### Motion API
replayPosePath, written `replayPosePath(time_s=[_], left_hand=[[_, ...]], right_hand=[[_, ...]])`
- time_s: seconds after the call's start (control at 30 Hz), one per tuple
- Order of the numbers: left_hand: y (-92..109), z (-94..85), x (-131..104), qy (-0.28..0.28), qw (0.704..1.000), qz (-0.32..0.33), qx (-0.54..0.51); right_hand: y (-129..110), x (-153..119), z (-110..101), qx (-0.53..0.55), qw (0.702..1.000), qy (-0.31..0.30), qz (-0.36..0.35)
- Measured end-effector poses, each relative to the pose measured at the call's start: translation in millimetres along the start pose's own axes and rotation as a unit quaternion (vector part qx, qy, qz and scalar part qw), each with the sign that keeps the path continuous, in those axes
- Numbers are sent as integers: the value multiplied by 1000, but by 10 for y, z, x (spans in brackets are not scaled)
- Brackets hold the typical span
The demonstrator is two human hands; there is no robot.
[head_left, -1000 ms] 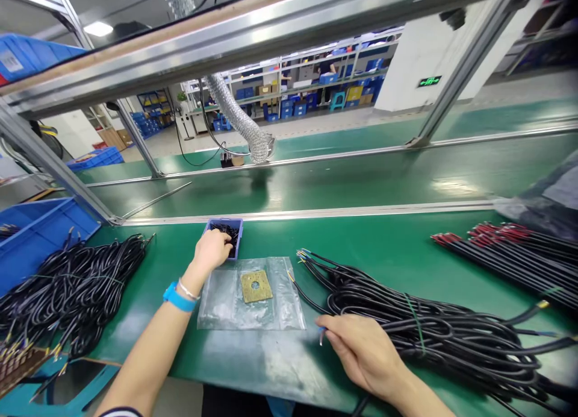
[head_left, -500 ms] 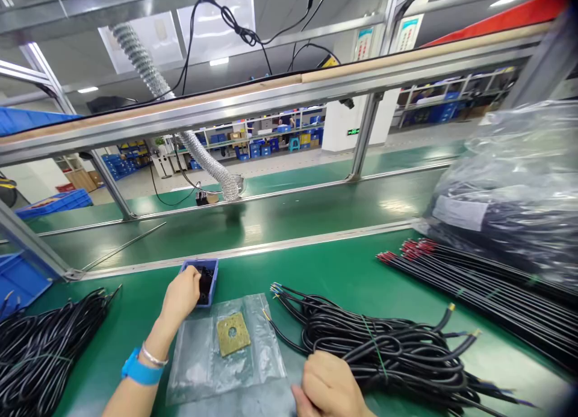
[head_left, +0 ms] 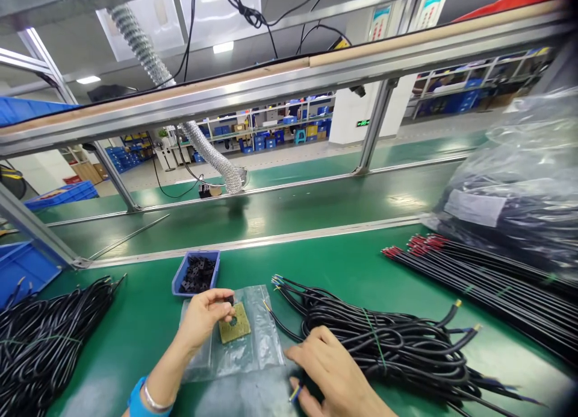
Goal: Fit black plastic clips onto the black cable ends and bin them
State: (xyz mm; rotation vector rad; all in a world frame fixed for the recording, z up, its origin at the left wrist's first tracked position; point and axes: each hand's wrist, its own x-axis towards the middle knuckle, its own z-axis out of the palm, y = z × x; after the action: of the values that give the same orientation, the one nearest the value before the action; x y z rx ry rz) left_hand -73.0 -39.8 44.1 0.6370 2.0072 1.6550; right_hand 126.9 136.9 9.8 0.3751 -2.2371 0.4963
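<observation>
Across a green bench (head_left: 325,260), the left hand (head_left: 202,322) pinches a black part (head_left: 230,299) by a pad (head_left: 235,334), the right hand (head_left: 332,369) grips a wire end (head_left: 295,393), seemingly a pairing step, calling next for alignment.

Left hand (head_left: 203,320): raised ahead of the right; thumb and index finger brought together in a pinch, pointing right.
Left wrist (head_left: 169,369): nearly straight, in line with the forearm, slanting up and right from the lower edge.
Right hand (head_left: 332,369): back upward, index finger reaching left, thumb below.
Right wrist (head_left: 368,402): at the lower edge.
Spacing: hands apart.
</observation>
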Motion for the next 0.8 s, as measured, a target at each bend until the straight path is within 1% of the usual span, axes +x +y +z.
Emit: replayPosePath(time_s=[0.17,0.23,0.3,0.43,0.53,0.6,0.67,0.73,0.8], left_hand=[[-180,172,-82,-23,999,5,39],[-244,219,-111,-35,996,17,78],[-285,239,-140,-41,990,44,130],[-328,218,-185,-28,959,126,253],[-342,217,-217,-18,931,169,324],[-332,238,-238,-18,915,184,357],[-301,264,-251,-19,905,190,380],[-257,281,-252,-21,901,190,389],[-212,293,-254,-23,903,187,385]], right_hand=[[124,-33,-24,76,997,-13,-15],[156,-54,-13,96,995,-16,-13],[162,-60,-27,113,993,-21,-1],[139,-20,-147,171,984,-46,18],[139,1,-220,199,977,-68,19],[150,-4,-216,192,979,-60,17],[156,-15,-180,172,984,-38,20],[149,-17,-138,154,988,-13,20],[127,-5,-107,136,990,16,23]])
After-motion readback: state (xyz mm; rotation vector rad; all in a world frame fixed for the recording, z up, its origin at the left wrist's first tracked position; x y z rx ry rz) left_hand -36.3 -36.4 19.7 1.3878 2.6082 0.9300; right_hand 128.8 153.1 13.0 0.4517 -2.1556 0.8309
